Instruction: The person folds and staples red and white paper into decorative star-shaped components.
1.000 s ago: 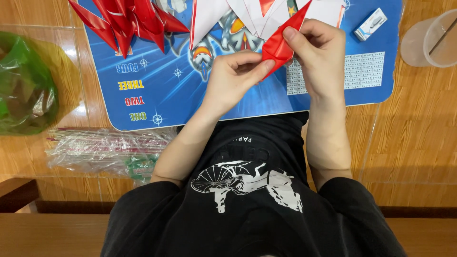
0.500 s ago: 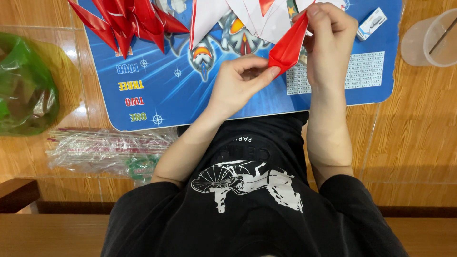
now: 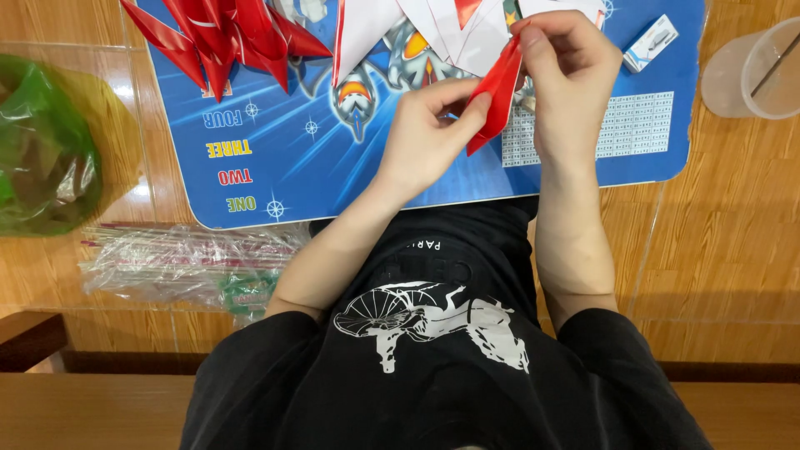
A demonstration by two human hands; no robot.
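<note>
We're looking down on what reads as a home craft spot or a child's study corner. The wooden counter (image 3: 733,250) has a warm plank grain, and on it lies a blue cartoon learning mat (image 3: 275,158) with counting words and a number grid. Folded red paper shapes (image 3: 225,37) pile up at the mat's far edge, a crinkled clear plastic wrapper (image 3: 167,262) lies nearby, and a green plastic bag (image 3: 42,158) sits off to one side.

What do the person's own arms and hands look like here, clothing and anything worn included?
Both arms are bare from the short sleeves of a black T-shirt with a white printed graphic on the chest. The left hand and right hand wear no gloves; no rings, watch or bracelets are visible.
</note>
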